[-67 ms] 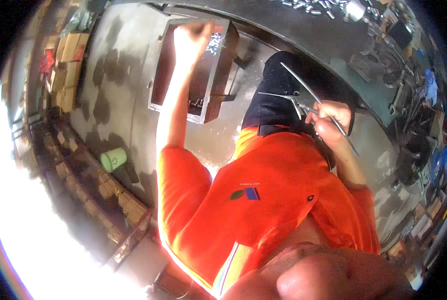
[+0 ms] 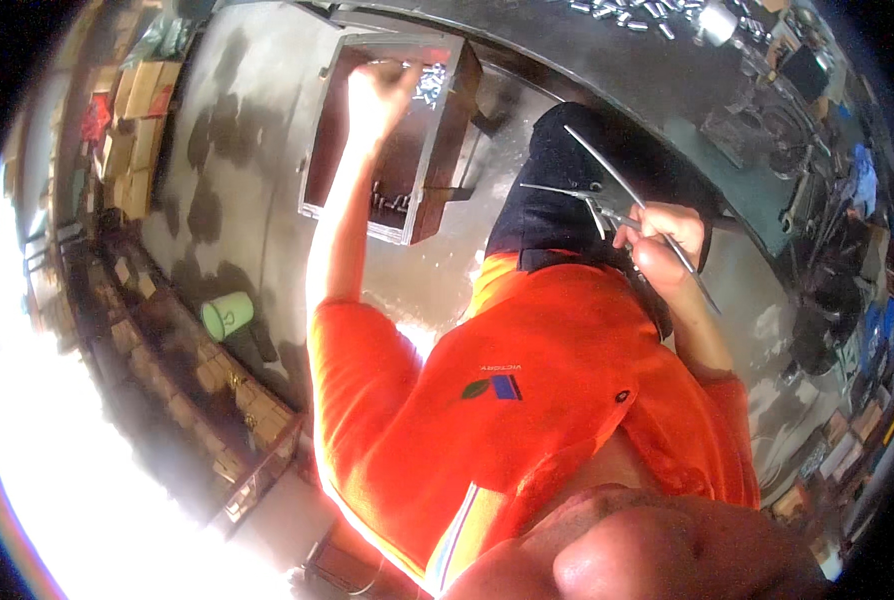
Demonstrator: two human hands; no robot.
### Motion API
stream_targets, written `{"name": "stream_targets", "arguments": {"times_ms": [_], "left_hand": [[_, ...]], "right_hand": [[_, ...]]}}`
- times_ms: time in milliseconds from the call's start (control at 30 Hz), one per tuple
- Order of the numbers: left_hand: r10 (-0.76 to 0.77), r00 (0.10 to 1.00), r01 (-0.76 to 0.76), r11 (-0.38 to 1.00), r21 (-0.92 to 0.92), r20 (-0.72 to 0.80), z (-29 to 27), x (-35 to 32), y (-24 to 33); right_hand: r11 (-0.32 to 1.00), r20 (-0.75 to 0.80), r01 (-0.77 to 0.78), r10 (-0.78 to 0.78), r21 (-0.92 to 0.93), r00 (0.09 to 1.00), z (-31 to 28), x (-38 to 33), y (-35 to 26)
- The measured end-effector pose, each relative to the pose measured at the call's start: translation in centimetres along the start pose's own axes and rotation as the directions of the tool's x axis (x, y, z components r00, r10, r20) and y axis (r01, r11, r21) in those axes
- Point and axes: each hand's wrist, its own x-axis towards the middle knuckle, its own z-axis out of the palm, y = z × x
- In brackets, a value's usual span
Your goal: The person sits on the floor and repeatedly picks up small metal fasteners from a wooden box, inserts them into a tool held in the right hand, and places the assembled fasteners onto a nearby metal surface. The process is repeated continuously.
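Observation:
Over the far part of a dark reddish-brown open box with grey edges is my left hand. Its fingers look bent but are blurred, so their grip cannot be made out. Small shiny metal pieces lie in the box beside that hand; more metal pieces sit at the near end. My right hand is closed around a long thin metal rod, held slantwise above my dark trousers. The same hand also holds a metal tool with a thin point and short prongs, perhaps a caliper.
A dark bench runs along the far side, with short metal cylinders scattered on it. Machine parts and clutter fill the right. At left, a light green container is on the stained floor, near shelves with cardboard boxes.
My left hand has moved slightly nearer to me over the box. My right hand and its metal rod have barely shifted.

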Motion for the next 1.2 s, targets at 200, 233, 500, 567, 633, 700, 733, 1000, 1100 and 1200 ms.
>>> {"name": "stream_targets", "arguments": {"times_ms": [200, 233, 500, 567, 633, 700, 733, 1000, 1100, 1200], "left_hand": [[-0.544, 0.695, 0.074, 0.705, 0.706, 0.47, -2.8, -9.8, -13.0], [-0.604, 0.663, 0.199, 0.711, 0.675, 0.441, -2.5, -10.3, -13.4], [-0.672, 0.525, -0.114, 0.552, 0.826, 0.522, 0.6, -11.5, -14.8], [-0.664, 0.525, -0.146, 0.546, 0.825, 0.532, 1.4, -12.0, -16.8], [-0.653, 0.533, -0.16, 0.546, 0.822, 0.538, 1.4, -12.0, -16.6], [-0.641, 0.531, -0.178, 0.555, 0.813, 0.554, 1.1, -11.4, -15.0], [-0.645, 0.526, -0.181, 0.552, 0.814, 0.555, 1.0, -11.4, -14.7], [-0.572, 0.734, 0.073, 0.602, 0.795, 0.366, 0.0, -10.6, -12.0], [-0.6, 0.732, 0.645, 0.763, -0.042, 0.322, -1.0, -10.6, -13.9], [-0.432, 0.791, 0.611, 0.5, -0.614, 0.434, -1.8, -8.0, -3.1]], "right_hand": [[0.998, 0.048, -0.005, 0.002, 0.066, 0.999, 0.4, 0.6, 0.5], [0.998, 0.048, -0.017, 0.015, 0.052, 0.999, 0.5, 0.7, 0.4], [0.995, 0.043, -0.041, 0.044, -0.086, 0.998, 0.7, 0.7, 0.2], [0.998, 0.038, -0.046, 0.047, -0.041, 0.998, 0.6, 0.5, 0.4], [0.998, 0.03, -0.057, 0.058, -0.037, 0.998, 0.5, 0.3, 0.6], [0.994, 0.019, -0.075, 0.077, -0.076, 0.997, 0.4, 0.0, 0.9], [0.997, 0.019, -0.039, 0.04, -0.06, 0.999, 0.4, 0.0, 1.2], [0.999, 0.05, -0.01, 0.012, -0.039, 0.999, -0.4, -0.4, 2.0], [0.997, 0.056, 0.017, -0.013, -0.073, 0.998, -0.3, -0.4, 2.0], [0.981, 0.088, -0.051, 0.069, -0.189, 0.994, -0.7, -0.4, 2.3]]}}
